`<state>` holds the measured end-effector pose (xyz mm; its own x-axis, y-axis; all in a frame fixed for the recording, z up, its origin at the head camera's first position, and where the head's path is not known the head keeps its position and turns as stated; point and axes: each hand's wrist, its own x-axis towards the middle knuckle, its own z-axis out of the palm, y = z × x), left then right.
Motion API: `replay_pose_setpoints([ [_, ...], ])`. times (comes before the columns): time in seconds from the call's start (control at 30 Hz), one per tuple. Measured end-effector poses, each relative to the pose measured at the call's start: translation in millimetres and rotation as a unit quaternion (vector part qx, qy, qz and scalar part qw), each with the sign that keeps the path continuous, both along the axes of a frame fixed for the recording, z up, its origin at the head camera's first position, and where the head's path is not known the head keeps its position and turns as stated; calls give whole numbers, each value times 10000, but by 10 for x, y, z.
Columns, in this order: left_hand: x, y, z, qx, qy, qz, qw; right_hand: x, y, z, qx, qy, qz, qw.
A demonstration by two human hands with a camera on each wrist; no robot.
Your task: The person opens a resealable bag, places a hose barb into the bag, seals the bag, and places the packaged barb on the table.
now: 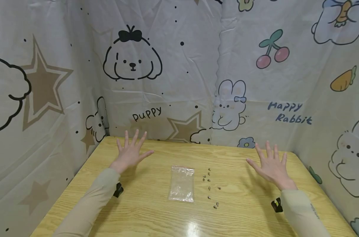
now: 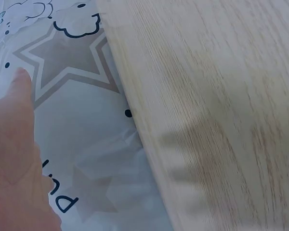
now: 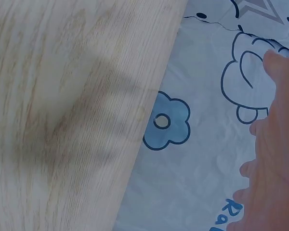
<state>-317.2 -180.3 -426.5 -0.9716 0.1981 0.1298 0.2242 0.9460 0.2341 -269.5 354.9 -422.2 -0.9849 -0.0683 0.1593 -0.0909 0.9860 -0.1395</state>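
Note:
In the head view a clear zip bag (image 1: 181, 184) lies flat near the middle of the wooden table. Just right of it, several small metal pieces (image 1: 209, 188) are scattered in a loose column; they look like tiny screws or studs. My left hand (image 1: 128, 155) is raised over the table's far left part, fingers spread, holding nothing. On the other side my right hand (image 1: 272, 168) is held up the same way, its fingers spread and nothing in it. Each wrist view shows only part of its hand, above the table edge.
The light wooden table (image 1: 150, 214) meets a printed curtain (image 1: 191, 65) at the back and on both sides. A small black wrist camera (image 1: 118, 190) shows under the left sleeve, and another black camera (image 1: 276, 205) by the right sleeve.

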Motion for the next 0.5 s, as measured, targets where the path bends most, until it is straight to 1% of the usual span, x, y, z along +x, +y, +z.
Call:
replay_pose_setpoints([
  [0.23,-14,-6,-33,82,62,-147,9998,3,-27,-1,-40,-157,41,9999],
  [0.4,-16,4,-86,44,280,-442,9986,-3,-59,-6,-157,-275,118,9994],
  [0.5,-5,24,-116,78,395,-617,9973,-9,-88,-11,-359,-241,200,9989],
])
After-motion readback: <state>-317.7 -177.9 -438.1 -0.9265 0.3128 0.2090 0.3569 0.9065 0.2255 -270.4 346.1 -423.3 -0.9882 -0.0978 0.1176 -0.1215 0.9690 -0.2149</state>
